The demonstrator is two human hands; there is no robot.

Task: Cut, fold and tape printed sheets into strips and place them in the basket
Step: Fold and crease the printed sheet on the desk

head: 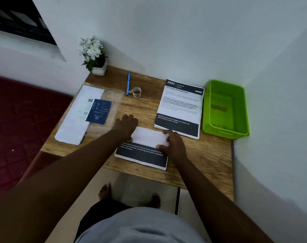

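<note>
While the sheet [145,146] lies near the front edge of the surface [201,155], its upper part is folded down over itself, leaving the black printed band exposed toward the person. The left hand [126,125] rests at the fold's left end with fingers extended and fairly flat, gripping nothing; it appears to pin that end so the paper cannot slide. The right hand [172,141] sits on the right end, fingers [162,146] bent over the flap's edge, apparently pressing it down rather than lifting it. Both hands at opposite ends keep the crease straight. A stack of printed sheets [180,109] waits just beyond, beside the green basket [226,109], which stands at the right against the wall within easy reach. A pen [128,84] and tape roll [136,92] lie farther back, well apart from the hands.
</note>
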